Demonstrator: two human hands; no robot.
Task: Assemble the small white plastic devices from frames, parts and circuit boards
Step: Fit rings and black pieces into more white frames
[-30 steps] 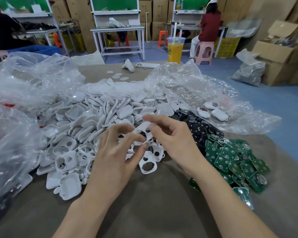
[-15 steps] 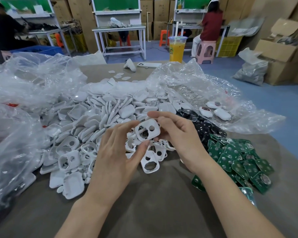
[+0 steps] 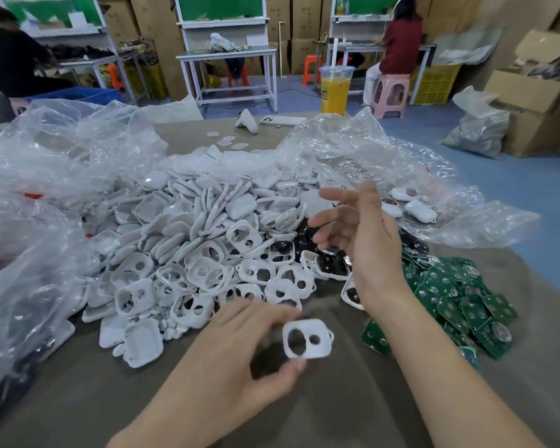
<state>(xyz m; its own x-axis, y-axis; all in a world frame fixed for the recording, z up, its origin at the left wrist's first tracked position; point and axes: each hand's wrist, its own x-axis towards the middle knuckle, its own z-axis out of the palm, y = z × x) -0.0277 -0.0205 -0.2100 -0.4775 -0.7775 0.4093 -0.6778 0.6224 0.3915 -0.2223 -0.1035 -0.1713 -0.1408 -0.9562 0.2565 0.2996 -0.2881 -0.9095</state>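
In the head view, the left hand (image 3: 236, 357) hangs low over the brown table (image 3: 126, 402), nearest the camera, and pinches a single white frame (image 3: 324, 345) between thumb and fingertips; the frame shows one larger and one smaller hole and sits clear of the heap. The right hand (image 3: 366, 240) is raised farther back with its fingers spread and relaxed, grasping nothing, above a scatter of black parts (image 3: 332, 268). Left of these lies the big pile of white shells and frames (image 3: 188, 240), which spreads toward the table's near edge. To the right of the right forearm lies the heap of green circuit boards (image 3: 459, 299), touching the black parts. Crumpled clear plastic bags (image 3: 29, 189) bound the pile on the left, and another bag (image 3: 401, 169) lies behind the right hand, with a few closed white devices (image 3: 419, 211) resting on it. A cup of orange drink (image 3: 335, 88) stands at the table's far edge.
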